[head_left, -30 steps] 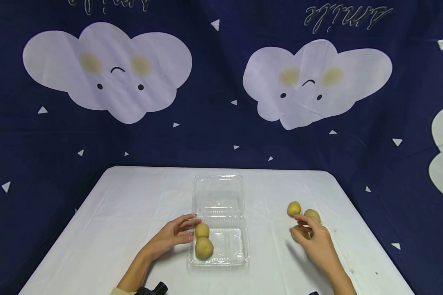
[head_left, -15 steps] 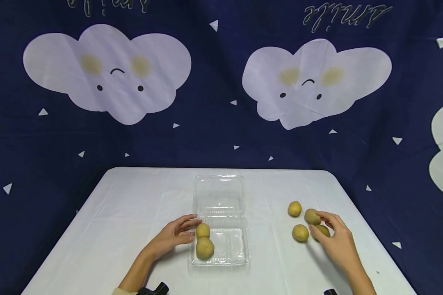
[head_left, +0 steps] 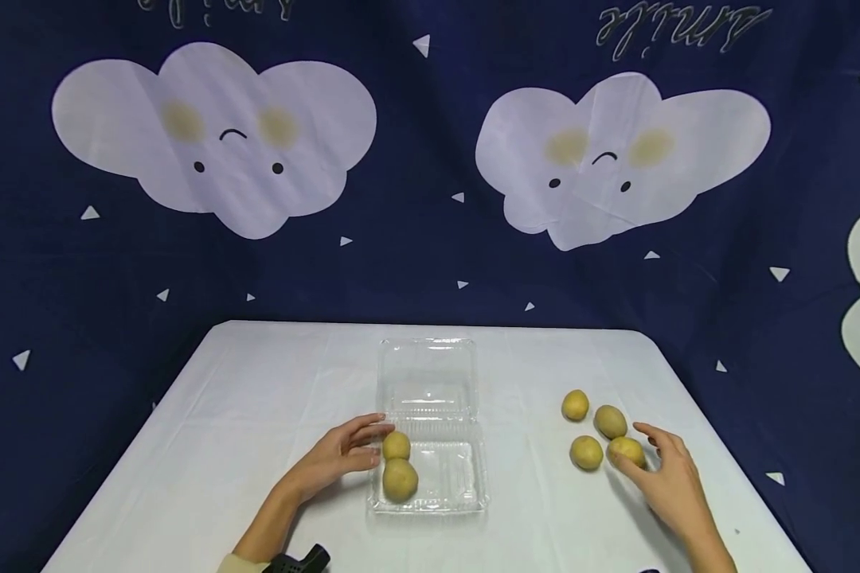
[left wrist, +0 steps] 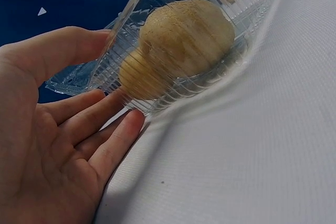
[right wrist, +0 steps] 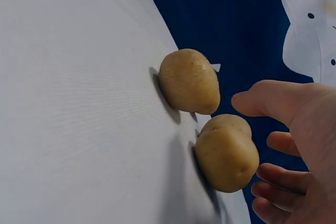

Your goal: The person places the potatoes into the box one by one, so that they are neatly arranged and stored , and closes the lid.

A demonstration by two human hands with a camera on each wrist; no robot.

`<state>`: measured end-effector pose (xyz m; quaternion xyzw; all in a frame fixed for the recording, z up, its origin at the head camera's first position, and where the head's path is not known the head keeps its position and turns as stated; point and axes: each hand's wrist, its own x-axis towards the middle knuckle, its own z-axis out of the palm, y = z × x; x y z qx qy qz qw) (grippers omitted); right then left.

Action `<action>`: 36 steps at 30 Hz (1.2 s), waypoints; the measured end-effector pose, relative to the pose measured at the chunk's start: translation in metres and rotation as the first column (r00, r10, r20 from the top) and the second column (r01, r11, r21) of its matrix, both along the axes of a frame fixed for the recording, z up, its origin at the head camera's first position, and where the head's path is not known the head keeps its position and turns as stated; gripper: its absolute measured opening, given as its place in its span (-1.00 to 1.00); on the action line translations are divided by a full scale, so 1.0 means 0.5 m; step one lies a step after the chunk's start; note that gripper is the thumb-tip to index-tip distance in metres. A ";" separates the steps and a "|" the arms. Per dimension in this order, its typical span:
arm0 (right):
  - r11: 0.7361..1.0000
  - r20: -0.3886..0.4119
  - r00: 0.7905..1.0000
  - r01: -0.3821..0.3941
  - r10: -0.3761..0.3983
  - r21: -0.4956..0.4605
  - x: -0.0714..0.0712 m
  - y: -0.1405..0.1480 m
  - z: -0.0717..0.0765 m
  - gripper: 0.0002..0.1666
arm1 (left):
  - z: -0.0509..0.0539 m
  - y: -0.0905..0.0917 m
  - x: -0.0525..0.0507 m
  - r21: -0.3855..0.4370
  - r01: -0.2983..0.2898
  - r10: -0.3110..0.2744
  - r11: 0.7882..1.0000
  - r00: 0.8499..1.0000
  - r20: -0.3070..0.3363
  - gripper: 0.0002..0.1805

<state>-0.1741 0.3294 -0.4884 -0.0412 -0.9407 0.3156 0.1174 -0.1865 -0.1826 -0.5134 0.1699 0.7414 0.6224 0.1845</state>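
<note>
Two potatoes, a small one [head_left: 396, 446] behind a larger one [head_left: 400, 481], lie along the left side of a clear plastic container [head_left: 450, 509] whose lid is laid back. My left hand [head_left: 333, 460] touches that side; in the left wrist view the thumb is at the rim and the spread fingers [left wrist: 126, 129] are against the wall. On the right, my right hand [head_left: 670, 477] is around the near right potato [head_left: 627, 452], thumb and fingers apart. The right wrist view shows a gap between the hand [right wrist: 299, 156] and the nearer potato [right wrist: 228, 156].
Three more potatoes lie beside the right hand: back left [head_left: 575, 405], back right [head_left: 611, 422] and front left [head_left: 586, 453]. The white table [head_left: 272, 374] ends at a dark blue cloth [head_left: 416, 278] with clouds. The container's lid [head_left: 428, 374] lies toward the back.
My right hand has let go of a potato at the front left of the group, then moved right to the near right potato. My left hand has stayed at the container.
</note>
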 end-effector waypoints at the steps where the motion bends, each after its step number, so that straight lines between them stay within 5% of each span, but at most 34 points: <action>1: 1.000 0.010 1.000 -0.006 0.006 0.006 0.000 0.003 -0.002 -0.13 | 0.000 0.002 -0.001 0.001 0.000 0.000 1.000 1.000 -0.001 -0.30; 8: 1.000 0.091 0.996 -0.024 0.022 0.021 0.003 0.007 -0.027 -0.15 | -0.003 0.005 -0.004 0.015 0.003 -0.003 1.000 1.000 -0.007 -0.31; 16: 0.998 0.019 1.000 -0.019 0.018 0.066 0.002 0.006 -0.040 -0.32 | -0.001 0.003 -0.001 0.004 -0.002 0.002 1.000 1.000 0.003 -0.31; 36: 0.995 -0.022 0.995 0.099 -0.098 0.031 0.000 -0.015 -0.039 -0.26 | 0.001 0.003 -0.001 0.021 0.001 -0.001 1.000 1.000 -0.004 -0.32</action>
